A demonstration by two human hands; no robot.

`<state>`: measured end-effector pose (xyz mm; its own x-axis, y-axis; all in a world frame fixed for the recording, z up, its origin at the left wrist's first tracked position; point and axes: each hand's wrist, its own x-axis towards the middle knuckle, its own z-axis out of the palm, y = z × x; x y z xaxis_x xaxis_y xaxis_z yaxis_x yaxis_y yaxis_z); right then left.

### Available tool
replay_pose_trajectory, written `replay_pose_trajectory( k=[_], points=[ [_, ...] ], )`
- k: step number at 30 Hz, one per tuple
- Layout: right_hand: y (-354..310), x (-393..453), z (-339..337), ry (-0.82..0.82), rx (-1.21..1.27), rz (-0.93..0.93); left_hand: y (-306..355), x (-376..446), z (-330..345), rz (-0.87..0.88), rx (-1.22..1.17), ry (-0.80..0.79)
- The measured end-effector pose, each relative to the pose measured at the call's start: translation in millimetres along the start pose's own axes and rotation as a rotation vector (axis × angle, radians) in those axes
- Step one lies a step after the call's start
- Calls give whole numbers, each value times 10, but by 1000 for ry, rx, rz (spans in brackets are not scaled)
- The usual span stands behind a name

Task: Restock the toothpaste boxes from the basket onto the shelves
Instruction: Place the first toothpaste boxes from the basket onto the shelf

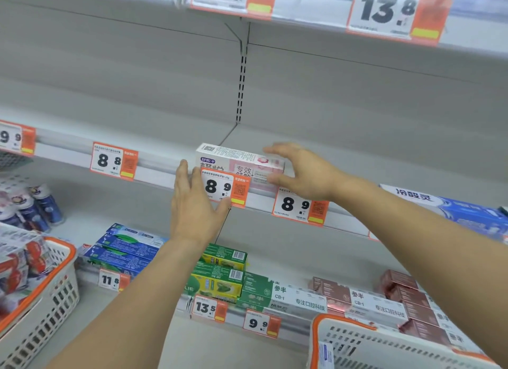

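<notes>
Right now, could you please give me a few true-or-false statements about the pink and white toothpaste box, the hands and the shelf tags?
1. The pink and white toothpaste box lies on the middle grey shelf. True.
2. The orange and white price tag below that box reads 13.5. False: it reads 8.9.
3. The left hand is at the box's left end, the right hand at its right end. True.
4. The right hand holds a green box. False: its fingers are spread by the pink box.
5. The white basket with an orange rim is empty. False: it holds packages.
</notes>
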<state>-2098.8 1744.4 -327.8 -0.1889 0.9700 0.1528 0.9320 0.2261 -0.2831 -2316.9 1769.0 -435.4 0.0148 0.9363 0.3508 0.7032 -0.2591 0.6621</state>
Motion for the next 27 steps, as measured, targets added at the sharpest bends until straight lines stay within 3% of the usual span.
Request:
replay_pose_trajectory(
  k=[2, 4, 6, 10, 13, 15, 18, 22, 27],
  points=[
    [-20, -254, 7, 186, 39, -48, 166, -83, -79, -2, -16, 61],
    [-12, -646, 34, 368, 110, -111, 427, -232, -163, 113, -63, 163],
    [90, -1126, 109, 444, 152, -124, 739, -481, -134, 282, -121, 102],
    [650, -2214, 638, 249, 342, 220, 1183, -1246, 417, 489, -47, -490],
    [1194, -3153, 1178, -115, 382, 513, 1256, -1775, 1019, 544, 187, -972],
    [1498, -3746, 1474, -295, 388, 680, 1225, -2086, 1373, 484, 197, -1167],
    [1778, -4428, 1815, -419, 386, 885, 1094, -2595, 1822, 367, 216, -1345],
    [1962, -4931, 2077, -467, 425, 1053, 948, -3142, 2281, 430, 489, -1578],
    [2116, -5157, 2249, -295, 459, 1261, 968, -3297, 2737, 344, 433, -1511]
  ],
)
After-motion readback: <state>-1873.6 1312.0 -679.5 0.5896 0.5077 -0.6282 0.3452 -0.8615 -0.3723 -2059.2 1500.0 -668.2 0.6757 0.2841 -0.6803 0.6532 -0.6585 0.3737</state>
